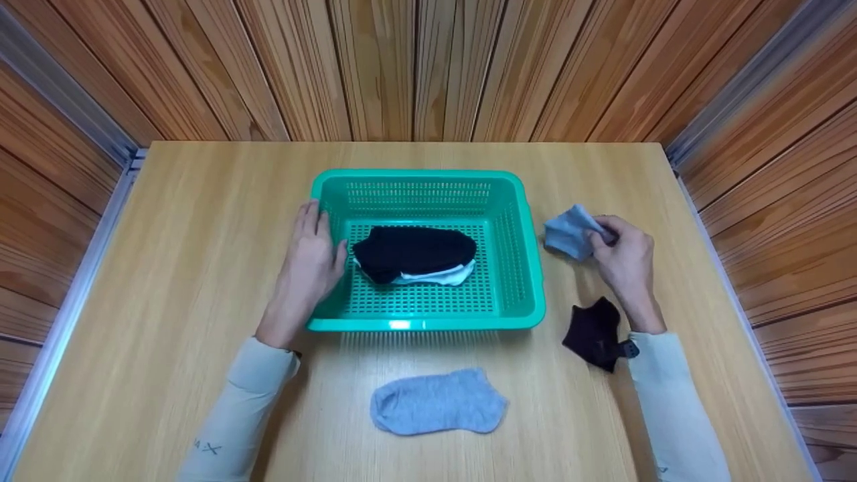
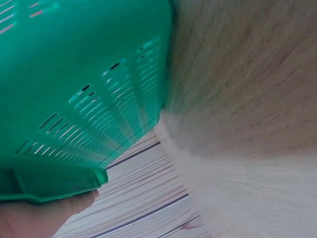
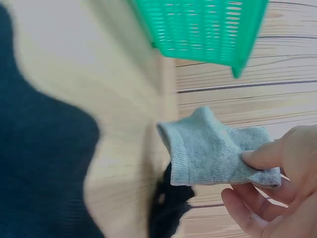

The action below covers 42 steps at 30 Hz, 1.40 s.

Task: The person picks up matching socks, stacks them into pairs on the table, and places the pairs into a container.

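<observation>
My left hand [image 1: 308, 251] rests on the left rim of a green plastic basket [image 1: 428, 325], fingers extended along it and thumb over the inner side. Inside the basket lie a black sock [image 1: 415, 249] and, partly hidden beneath it, a white sock [image 1: 448, 275]. To the right of the basket, my right hand [image 1: 624, 254] pinches a grey-blue sock [image 3: 213, 151] between thumb and fingers, its ribbed cuff pointing away from the palm. Beside my right wrist, a black sock [image 1: 593, 335] lies on the table.
A light grey sock [image 1: 438, 402] lies flat in front of the basket. The wooden table [image 1: 221, 201] carries everything, with wood-panelled walls [image 1: 442, 70] behind and at both sides. Metal profiles [image 1: 720, 87] run along the corners.
</observation>
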Motion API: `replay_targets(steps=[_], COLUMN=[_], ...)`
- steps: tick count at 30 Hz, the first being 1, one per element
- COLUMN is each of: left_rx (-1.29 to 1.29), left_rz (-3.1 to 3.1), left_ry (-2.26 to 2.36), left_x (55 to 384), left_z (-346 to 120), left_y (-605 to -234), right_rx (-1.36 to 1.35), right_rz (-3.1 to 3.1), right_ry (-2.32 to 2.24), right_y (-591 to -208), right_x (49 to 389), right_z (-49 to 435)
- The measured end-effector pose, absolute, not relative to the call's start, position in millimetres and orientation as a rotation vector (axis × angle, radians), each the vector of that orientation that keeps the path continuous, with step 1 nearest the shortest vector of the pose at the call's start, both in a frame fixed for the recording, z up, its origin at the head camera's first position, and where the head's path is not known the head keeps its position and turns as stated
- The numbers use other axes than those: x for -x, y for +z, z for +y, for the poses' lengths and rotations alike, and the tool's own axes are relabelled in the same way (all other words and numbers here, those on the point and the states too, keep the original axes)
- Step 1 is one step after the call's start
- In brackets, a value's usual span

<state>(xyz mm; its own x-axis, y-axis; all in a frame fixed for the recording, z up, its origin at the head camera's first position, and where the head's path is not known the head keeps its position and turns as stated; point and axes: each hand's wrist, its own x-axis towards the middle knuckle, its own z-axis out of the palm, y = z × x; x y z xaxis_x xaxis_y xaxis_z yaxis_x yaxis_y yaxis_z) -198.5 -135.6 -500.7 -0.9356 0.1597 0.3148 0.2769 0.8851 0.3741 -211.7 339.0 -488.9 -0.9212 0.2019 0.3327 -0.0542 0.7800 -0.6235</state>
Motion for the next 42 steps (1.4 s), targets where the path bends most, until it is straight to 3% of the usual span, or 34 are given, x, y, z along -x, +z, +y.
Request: replay_targets(steps=[25,42], left_rx=[0.293,0.285], left_rz=[-2.760,-2.491], left_ry=[-0.723,-0.860], left_x=[200.8,196.7], left_z=[-136.3,-134.6], left_y=[-500.9,-500.4], right_rx=[-0.100,-0.328], right_rz=[-2.388,-2.289], right_ry=[1.130,1.258], right_y=[-445.8,-457.0], right_x=[129.2,65.1], right_z=[309.0,276.9])
